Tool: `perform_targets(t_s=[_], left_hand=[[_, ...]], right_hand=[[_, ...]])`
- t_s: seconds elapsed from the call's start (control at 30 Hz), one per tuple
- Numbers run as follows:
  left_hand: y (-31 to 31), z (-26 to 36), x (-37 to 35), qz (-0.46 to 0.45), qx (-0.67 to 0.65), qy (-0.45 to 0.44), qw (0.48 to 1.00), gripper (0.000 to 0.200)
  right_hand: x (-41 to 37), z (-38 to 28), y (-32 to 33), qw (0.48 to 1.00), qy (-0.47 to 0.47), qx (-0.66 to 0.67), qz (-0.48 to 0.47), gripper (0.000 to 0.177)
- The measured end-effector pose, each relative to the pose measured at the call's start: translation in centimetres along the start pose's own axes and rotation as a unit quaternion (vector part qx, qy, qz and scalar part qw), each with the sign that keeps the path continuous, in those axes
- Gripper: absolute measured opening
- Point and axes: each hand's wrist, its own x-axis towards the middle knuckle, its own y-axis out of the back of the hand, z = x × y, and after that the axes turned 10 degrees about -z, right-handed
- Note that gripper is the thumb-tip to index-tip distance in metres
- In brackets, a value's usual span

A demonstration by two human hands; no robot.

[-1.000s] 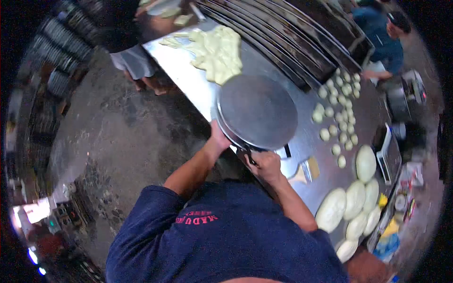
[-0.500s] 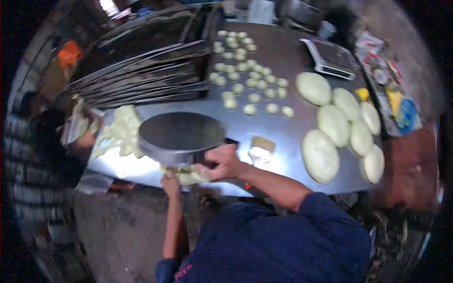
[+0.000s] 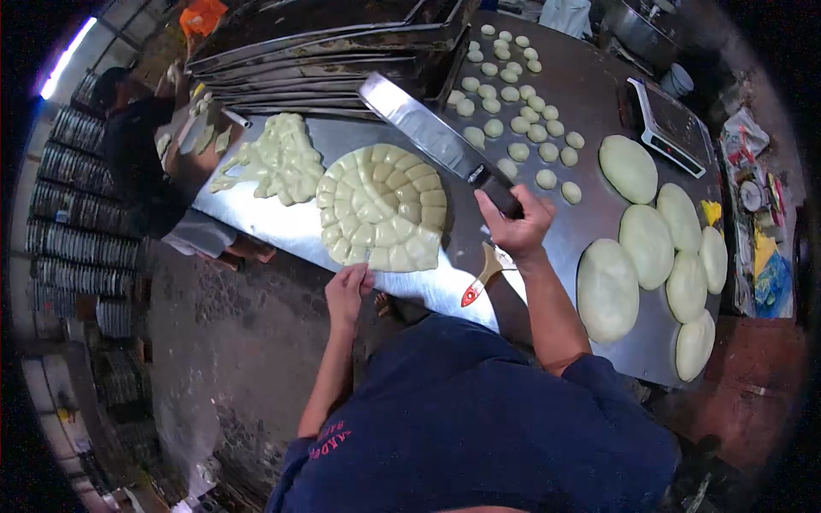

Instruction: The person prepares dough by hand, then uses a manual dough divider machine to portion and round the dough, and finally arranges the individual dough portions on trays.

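Note:
In my right hand (image 3: 523,224) is the black handle of a cleaver (image 3: 419,124), its wide, shiny blade tilted up and to the left, above and apart from the dough. Before me on the metal table lies a round slab of dough (image 3: 380,209), scored into a spiral of small segments. My left hand (image 3: 349,289) is at the slab's near edge with its fingers pressed together; whether they pinch any dough cannot be seen. Left of the slab is a lumpy, irregular sheet of dough (image 3: 278,162).
Small dough balls (image 3: 536,133) dot the table's far middle, with large dough rounds (image 3: 647,246) at right. A digital scale (image 3: 671,124), stacked dark trays (image 3: 333,68) and a brush with a red-tipped handle (image 3: 483,275) are also there. Another person (image 3: 141,162) works at left.
The cleaver has risen from low over the slab and swung up to the right, uncovering the scored dough. My left hand stays near the slab's edge. The view has shifted.

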Motion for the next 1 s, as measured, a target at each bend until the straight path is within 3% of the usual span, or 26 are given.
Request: perform_targets(t_s=[0.07, 0.13, 0.17, 0.2, 0.27, 0.3, 0.33, 0.37, 0.4, 0.47, 0.5, 0.57, 0.6, 0.67, 0.73, 0.77, 0.8, 0.83, 0.87, 0.9, 0.97, 1.0], left_hand=[[-1.9, 2.0, 0.1, -0.092, -0.058, -0.036, 0.993, 0.038], [-3.7, 3.7, 1.3, -0.092, -0.109, -0.025, 0.989, 0.041], [-4.6, 4.4, 1.6, -0.09, -0.164, -0.01, 0.982, 0.043], [-5.3, 5.5, 1.1, -0.109, -0.152, -0.003, 0.982, 0.043], [-6.1, 7.2, -0.1, -0.165, -0.376, -0.077, 0.909, 0.04], [-5.8, 7.1, 0.0, -0.106, -0.391, -0.064, 0.912, 0.038], [-4.8, 7.0, 0.2, -0.044, -0.404, -0.054, 0.912, 0.036], [-2.9, 5.0, 0.7, -0.053, -0.405, -0.061, 0.911, 0.034], [-2.9, 5.7, -0.8, 0.015, -0.399, -0.028, 0.916, 0.034], [1.4, 1.8, -0.5, 0.07, -0.353, -0.024, 0.933, 0.038], [1.4, 2.1, -2.0, 0.106, -0.327, -0.012, 0.939, 0.039], [3.2, 0.1, -3.6, 0.143, -0.305, -0.005, 0.942, 0.04], [4.1, -0.5, -4.3, 0.181, -0.294, -0.008, 0.938, 0.04], [4.2, -1.2, -5.9, 0.211, -0.273, -0.007, 0.938, 0.041], [4.1, -1.9, -7.9, 0.181, -0.316, 0.028, 0.931, 0.044], [7.1, -6.9, -6.9, 0.19, -0.318, -0.003, 0.929, 0.043], [6.9, -7.3, -7.4, 0.243, -0.337, 0.034, 0.909, 0.042], [6.4, -7.7, -7.8, 0.282, -0.328, 0.007, 0.902, 0.038], [4.8, -6.2, -8.4, 0.352, -0.246, 0.016, 0.903, 0.031], [6.5, -6.6, -8.2, 0.348, -0.218, 0.013, 0.912, 0.029], [8.9, -10.7, -8.1, 0.279, -0.204, 0.008, 0.938, 0.027], [7.7, -7.9, -9.9, 0.232, -0.22, -0.008, 0.948, 0.035]], right_hand=[[0.2, -1.7, 1.9, 0.999, 0.004, 0.033, -0.003, 0.033], [0.3, -2.9, 3.8, 0.999, 0.004, 0.052, 0.015, 0.034], [-0.2, -3.5, 4.6, 0.984, -0.068, 0.163, 0.012, 0.033], [-0.6, -4.2, 5.3, 0.953, -0.137, 0.271, 0.014, 0.031], [-1.6, -5.5, 4.7, 0.865, -0.249, 0.433, 0.054, 0.023], [-2.4, -5.7, 4.1, 0.82, -0.298, 0.482, 0.076, 0.021], [-2.8, -5.8, 4.2, 0.721, -0.39, 0.567, 0.074, 0.021], [-3.8, -5.3, 4.3, 0.726, -0.394, 0.563, 0.0, 0.023], [-5.2, -4.1, 3.9, 0.726, -0.393, 0.559, -0.076, 0.025], [-7.3, -0.5, 3.7, 0.916, -0.179, 0.285, -0.216, 0.022], [-8.5, 1.1, 3.4, 0.935, -0.159, 0.221, -0.227, 0.028], [-11.5, 4.9, 2.0, 0.948, -0.098, 0.082, -0.291, 0.041], [-13.5, 6.0, 1.7, 0.949, -0.095, 0.083, -0.288, 0.041], [-15.8, 7.8, 2.3, 0.898, 0.082, -0.192, -0.388, 0.035], [-16.1, 6.5, 2.8, 0.889, 0.045, -0.204, -0.408, 0.025], [-16.3, 6.3, 2.4, 0.87, -0.029, -0.169, -0.462, 0.018], [-16.2, 6.7, 2.1, 0.877, -0.016, -0.166, -0.451, 0.019], [-16.2, 7.0, 1.8, 0.884, -0.01, -0.161, -0.438, 0.02], [-15.9, 7.1, 1.7, 0.881, -0.017, -0.206, -0.425, 0.024], [-17.1, 7.9, 0.4, 0.902, 0.017, -0.278, -0.329, 0.027], [-17.3, 9.7, -1.0, 0.913, -0.029, -0.175, -0.367, 0.029], [-18.7, 11.6, -1.5, 0.928, -0.081, -0.084, -0.354, 0.03]])
